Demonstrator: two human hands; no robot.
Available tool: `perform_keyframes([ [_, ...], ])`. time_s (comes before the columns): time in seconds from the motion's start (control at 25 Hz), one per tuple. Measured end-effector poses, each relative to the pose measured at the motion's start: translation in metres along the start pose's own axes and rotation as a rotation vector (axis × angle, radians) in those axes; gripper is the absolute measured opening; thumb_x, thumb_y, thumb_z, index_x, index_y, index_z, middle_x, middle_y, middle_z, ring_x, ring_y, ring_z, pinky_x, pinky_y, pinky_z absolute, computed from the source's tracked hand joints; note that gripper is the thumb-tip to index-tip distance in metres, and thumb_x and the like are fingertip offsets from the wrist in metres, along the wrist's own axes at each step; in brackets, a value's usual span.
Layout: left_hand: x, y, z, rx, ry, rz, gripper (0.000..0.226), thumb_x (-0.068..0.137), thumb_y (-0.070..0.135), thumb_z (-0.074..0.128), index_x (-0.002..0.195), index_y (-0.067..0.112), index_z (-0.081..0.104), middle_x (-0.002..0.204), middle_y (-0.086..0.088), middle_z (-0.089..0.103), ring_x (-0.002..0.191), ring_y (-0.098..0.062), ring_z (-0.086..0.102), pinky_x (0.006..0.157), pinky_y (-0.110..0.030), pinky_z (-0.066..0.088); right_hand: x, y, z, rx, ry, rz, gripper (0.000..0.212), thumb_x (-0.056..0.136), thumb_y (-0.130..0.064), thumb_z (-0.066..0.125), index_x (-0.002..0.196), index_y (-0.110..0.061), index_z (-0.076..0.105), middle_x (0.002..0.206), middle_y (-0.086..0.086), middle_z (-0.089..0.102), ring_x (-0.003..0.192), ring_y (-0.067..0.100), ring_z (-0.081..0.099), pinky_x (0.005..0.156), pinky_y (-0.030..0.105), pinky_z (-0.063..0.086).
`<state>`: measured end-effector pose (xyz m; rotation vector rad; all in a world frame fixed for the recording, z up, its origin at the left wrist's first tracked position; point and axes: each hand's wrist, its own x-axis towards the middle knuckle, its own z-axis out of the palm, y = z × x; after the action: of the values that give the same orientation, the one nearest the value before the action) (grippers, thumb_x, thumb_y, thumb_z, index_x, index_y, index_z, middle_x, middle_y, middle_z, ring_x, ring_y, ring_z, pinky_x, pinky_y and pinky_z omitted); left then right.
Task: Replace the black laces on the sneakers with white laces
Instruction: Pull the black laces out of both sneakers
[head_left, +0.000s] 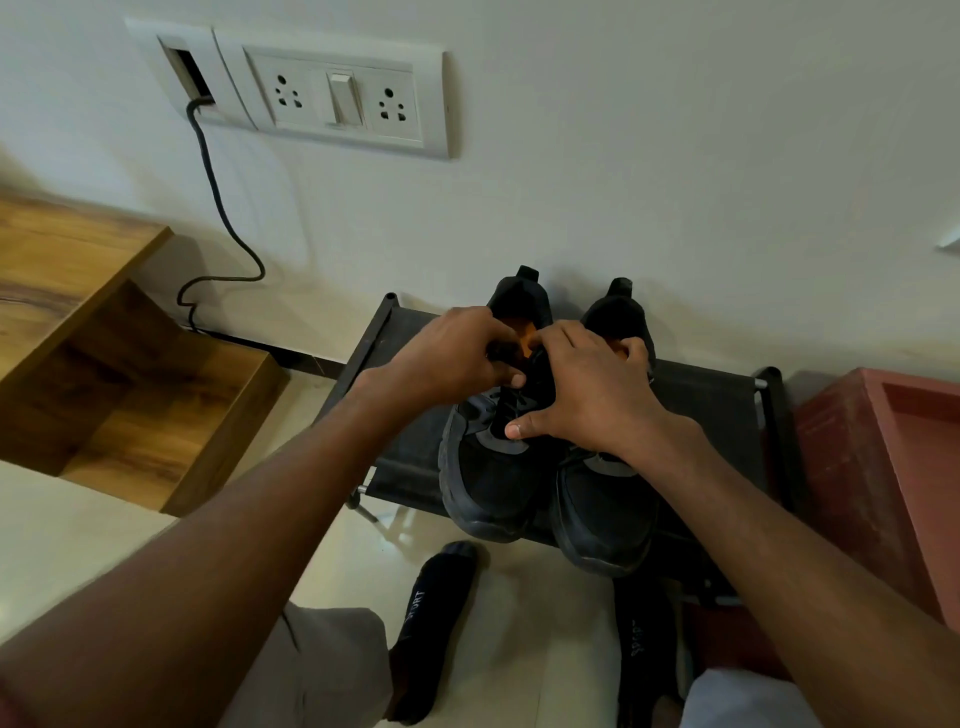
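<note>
Head view, far left: a wooden shelf unit (78, 322) stands against the wall, open on the side facing me.
Wall above: a white switch plate (332, 93) with two sockets and one rocker switch; a dark cable (223, 218) drops from the slot at its left end and runs down behind the wood.
Left hand (452, 358): my fingers are curled in over the top of the left sneaker (488, 467), pinching at the black laces (511, 405) near the tongue; exactly which strand I hold I cannot tell, dark on dark.
Left sneaker: black, toe pointing toward me, heel toward the wall, orange lining showing inside the opening between my hands.
Right hand (587, 395): my fingertips are bent in at the same lace area, thumb stretched out and resting on the left sneaker's upper; the back of the hand covers part of the right sneaker (608, 514).
Right sneaker: black, just beside its pair, touching it along the side.
Shoe rack (727, 410): a low black frame with a dark fabric top carrying both sneakers, set against the wall.
Floor (545, 649): pale tiles; my two feet in dark socks (436, 618) printed "SPORT" rest in front of the rack.
Far right: a reddish box (883, 467) sits beside the rack.
</note>
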<state>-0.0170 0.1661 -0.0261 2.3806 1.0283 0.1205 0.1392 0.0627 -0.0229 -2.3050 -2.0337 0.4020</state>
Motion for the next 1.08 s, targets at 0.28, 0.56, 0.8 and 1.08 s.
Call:
perform_keyframes([
  [0.28, -0.006, 0.006, -0.037, -0.930, 0.189, 0.008, 0.012, 0.095, 0.011, 0.072, 0.083, 0.013, 0.067, 0.097, -0.008, 0.074, 0.095, -0.018, 0.072, 0.069, -0.026, 0.049, 0.000, 0.003, -0.001, 0.024, -0.004, 0.000, 0.103, 0.068, -0.076, 0.080, 0.149, -0.028, 0.039, 0.153, -0.004, 0.041, 0.143, 0.021, 0.041, 0.121, 0.063, 0.019],
  [0.56, 0.002, 0.001, -0.004, -0.208, 0.076, 0.028, 0.017, 0.090, 0.029, 0.079, 0.103, 0.020, 0.072, 0.102, 0.001, 0.063, 0.092, -0.015, 0.063, 0.083, -0.037, 0.057, 0.001, 0.003, 0.001, 0.028, 0.009, 0.004, 0.104, 0.067, -0.077, 0.080, 0.149, -0.029, 0.039, 0.151, -0.006, 0.042, 0.142, 0.019, 0.042, 0.120, 0.060, 0.022],
  [0.8, 0.003, 0.001, 0.002, -0.250, 0.171, -0.010, 0.017, 0.081, 0.029, 0.087, 0.083, 0.019, 0.073, 0.103, 0.000, 0.059, 0.093, -0.017, 0.060, 0.078, -0.029, 0.050, 0.000, 0.003, -0.002, 0.052, -0.006, 0.023, 0.101, 0.065, -0.077, 0.081, 0.144, -0.028, 0.041, 0.148, -0.007, 0.044, 0.140, 0.018, 0.045, 0.120, 0.061, 0.022],
  [1.08, -0.001, -0.009, -0.011, -1.294, 0.143, -0.267, 0.024, 0.104, 0.014, 0.059, 0.082, 0.015, 0.050, 0.090, -0.016, 0.074, 0.100, -0.034, 0.074, 0.091, -0.048, 0.057, -0.001, 0.004, -0.005, 0.071, -0.008, 0.039, 0.096, 0.064, -0.074, 0.084, 0.139, -0.028, 0.044, 0.145, -0.007, 0.045, 0.137, 0.018, 0.046, 0.119, 0.059, 0.020],
])
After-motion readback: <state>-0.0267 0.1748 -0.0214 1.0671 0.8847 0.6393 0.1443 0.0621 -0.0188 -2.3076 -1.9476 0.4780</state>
